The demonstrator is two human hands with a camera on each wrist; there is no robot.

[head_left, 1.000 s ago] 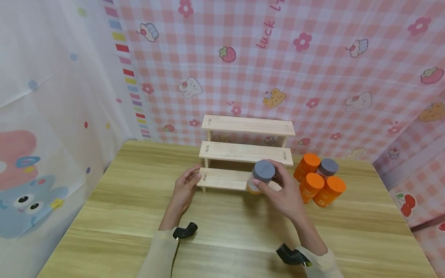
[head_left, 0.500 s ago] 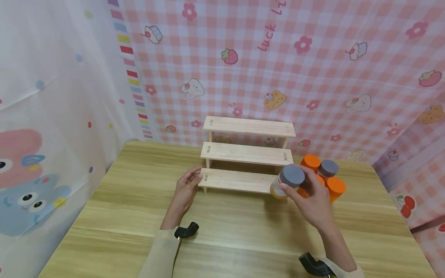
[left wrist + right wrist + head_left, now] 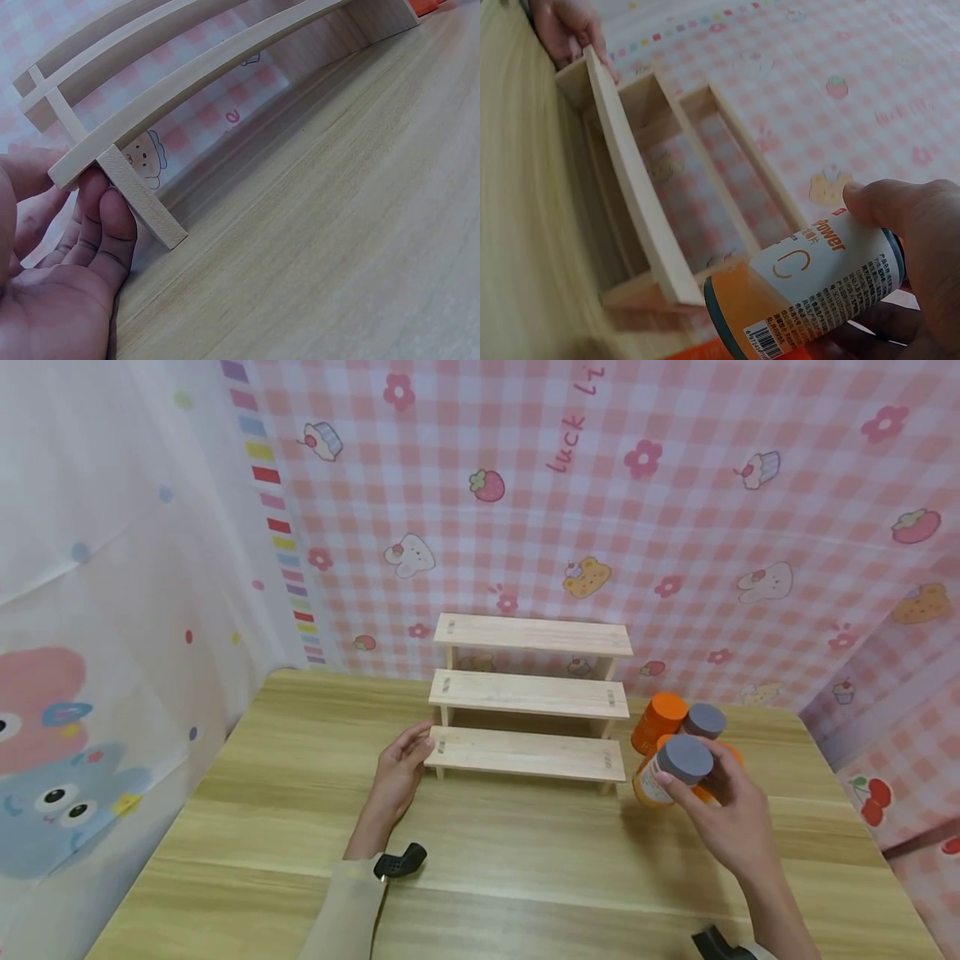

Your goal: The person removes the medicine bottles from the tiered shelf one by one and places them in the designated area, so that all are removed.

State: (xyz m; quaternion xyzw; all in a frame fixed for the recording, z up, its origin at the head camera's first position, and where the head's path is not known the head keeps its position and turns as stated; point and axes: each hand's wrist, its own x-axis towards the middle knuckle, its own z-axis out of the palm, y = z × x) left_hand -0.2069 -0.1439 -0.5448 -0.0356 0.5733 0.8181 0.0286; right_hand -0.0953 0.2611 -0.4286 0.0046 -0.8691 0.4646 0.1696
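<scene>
A three-tier wooden stepped shelf (image 3: 525,753) stands against the back cloth. At its lowest tier, my left hand (image 3: 396,770) grips the left end; the left wrist view shows curled fingers (image 3: 112,225) under the board beside the leg. My right hand (image 3: 738,822) holds a supplement bottle (image 3: 810,281) with a white and orange label and a grey lid (image 3: 686,758). Thumb on one side, fingers on the other, it carries the bottle tilted, to the right of the shelf. In the head view this bottle overlaps the grouped bottles behind it.
Several bottles stand grouped right of the shelf, among them an orange one (image 3: 660,722) and a grey-lidded one (image 3: 705,720); others are partly hidden. A pink checked cloth (image 3: 525,527) hangs behind the wood-grain table (image 3: 480,868), with a white cloth (image 3: 150,568) at left.
My right hand has moved the grey-lidded bottle rightward, from in front of the lowest tier to in front of the grouped bottles. The left hand keeps its grip on the shelf.
</scene>
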